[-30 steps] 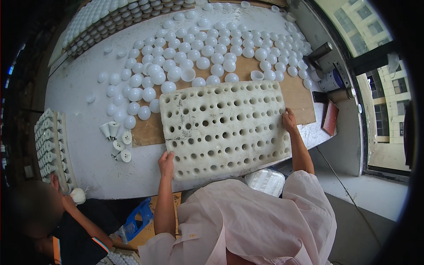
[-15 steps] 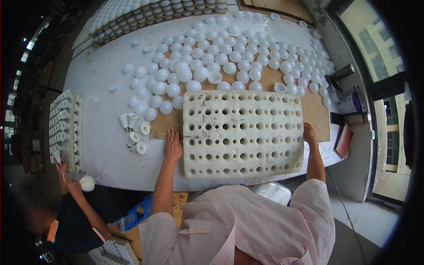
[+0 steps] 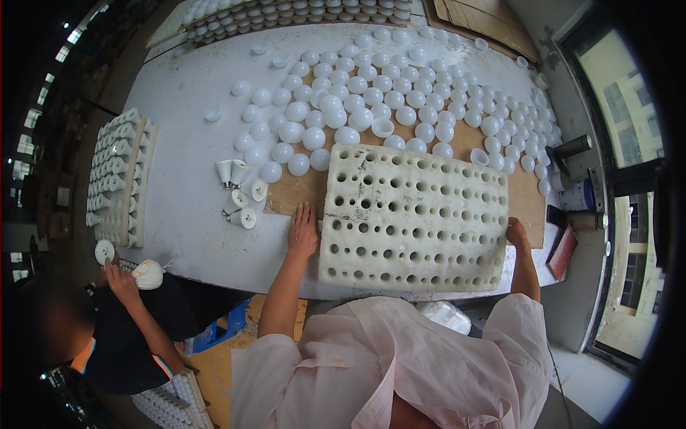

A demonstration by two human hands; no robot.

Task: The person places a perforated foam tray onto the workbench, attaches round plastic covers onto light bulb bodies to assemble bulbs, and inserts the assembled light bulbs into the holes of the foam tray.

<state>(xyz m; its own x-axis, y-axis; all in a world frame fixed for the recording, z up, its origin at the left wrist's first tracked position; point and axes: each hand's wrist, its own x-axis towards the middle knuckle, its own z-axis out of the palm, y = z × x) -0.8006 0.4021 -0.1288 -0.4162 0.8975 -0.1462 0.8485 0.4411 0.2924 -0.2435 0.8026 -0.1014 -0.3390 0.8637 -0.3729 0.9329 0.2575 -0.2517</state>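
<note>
A thick white foam board [image 3: 414,222] with rows of round holes lies in front of me at the table's near edge. Beside its left edge, my left hand [image 3: 304,230] rests flat with the fingers stretched out and nothing in it. At the board's right edge my right hand [image 3: 517,233] is closed, its fingertips partly hidden. Beyond the board many white dome-shaped bulb covers [image 3: 347,136] are spread over a brown cardboard sheet [image 3: 286,199] and the white table. Several white bulb bases [image 3: 243,217] lie left of my left hand.
To the left, a co-worker's hand [image 3: 123,280] holds a bulb base [image 3: 104,250] beside a tray of bulb bases [image 3: 118,179]. A white bag [image 3: 148,274] is near it. Stacked trays of covers [image 3: 300,16] stand at the back; a red box [image 3: 563,252] sits at right.
The whole view has shifted, so the table appears further right. The board now looks slightly turned, its right side nearer. The co-worker's bulb base has come away from the tray.
</note>
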